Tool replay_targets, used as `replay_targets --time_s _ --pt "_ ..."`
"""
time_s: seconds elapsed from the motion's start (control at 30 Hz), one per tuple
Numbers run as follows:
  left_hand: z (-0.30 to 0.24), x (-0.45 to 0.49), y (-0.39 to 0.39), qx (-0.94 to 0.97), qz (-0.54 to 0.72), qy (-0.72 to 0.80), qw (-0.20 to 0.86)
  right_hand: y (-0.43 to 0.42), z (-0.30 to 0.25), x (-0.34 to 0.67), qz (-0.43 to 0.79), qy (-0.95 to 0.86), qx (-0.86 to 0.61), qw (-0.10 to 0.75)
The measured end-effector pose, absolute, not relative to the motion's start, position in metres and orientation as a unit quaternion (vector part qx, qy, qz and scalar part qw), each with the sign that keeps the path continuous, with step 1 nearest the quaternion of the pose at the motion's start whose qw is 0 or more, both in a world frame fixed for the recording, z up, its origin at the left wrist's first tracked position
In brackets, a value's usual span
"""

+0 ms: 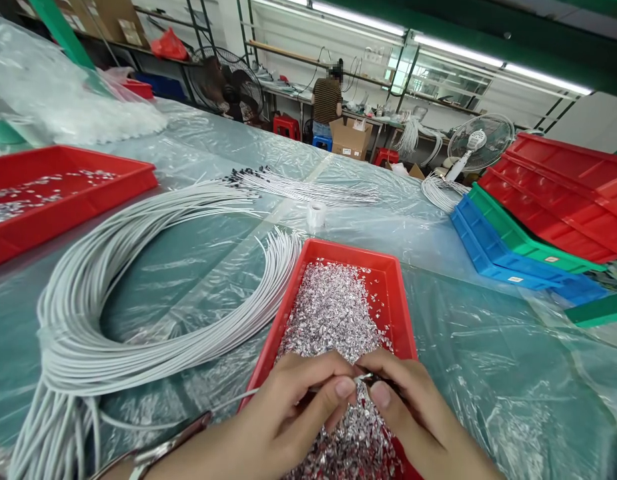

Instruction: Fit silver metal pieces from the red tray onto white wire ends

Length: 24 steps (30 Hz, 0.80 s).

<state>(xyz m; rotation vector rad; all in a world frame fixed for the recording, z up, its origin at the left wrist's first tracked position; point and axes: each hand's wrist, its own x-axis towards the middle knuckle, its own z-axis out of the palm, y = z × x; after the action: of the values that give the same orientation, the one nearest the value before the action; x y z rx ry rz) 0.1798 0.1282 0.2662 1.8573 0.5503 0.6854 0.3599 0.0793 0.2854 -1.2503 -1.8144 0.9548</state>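
- Your left hand (pixel 288 407) and your right hand (pixel 413 413) meet low in the middle, over the near end of the red tray (pixel 388 280); the fingertips almost touch
- Your left fingers (pixel 338 390) are pinched shut on a thin white wire (pixel 233 400); the wire runs off to the left from your thumb, and its tip pokes out between your two thumbs
- Your right fingers (pixel 381 393) are pinched shut too, on a tiny silver piece (pixel 364 378) at the wire's tip; it is too small to see well
- The tray is full of shiny silver bits (pixel 333 313); your hands sit right on top of the pile
- A big loop of white wires (pixel 113 320) lies on the desk (pixel 488 347) just left of the tray; its ends touch the tray's left wall
- Another red tray (pixel 63 193) sits far left; stacked bins (pixel 538 227) sit far right
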Motion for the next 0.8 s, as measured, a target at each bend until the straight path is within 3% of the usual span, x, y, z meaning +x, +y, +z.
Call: replay_targets --time_s 0.37,0.8 --pt "0.259 0.181 0.126 0.842 0.349 0.213 0.35 0.083 0.297 0.376 0.447 -0.69 -0.505 0.265" --pt "0.246 0.181 0.128 0.895 0.396 0.17 0.114 0.077 0.297 0.364 0.485 -0.635 -0.509 0.32"
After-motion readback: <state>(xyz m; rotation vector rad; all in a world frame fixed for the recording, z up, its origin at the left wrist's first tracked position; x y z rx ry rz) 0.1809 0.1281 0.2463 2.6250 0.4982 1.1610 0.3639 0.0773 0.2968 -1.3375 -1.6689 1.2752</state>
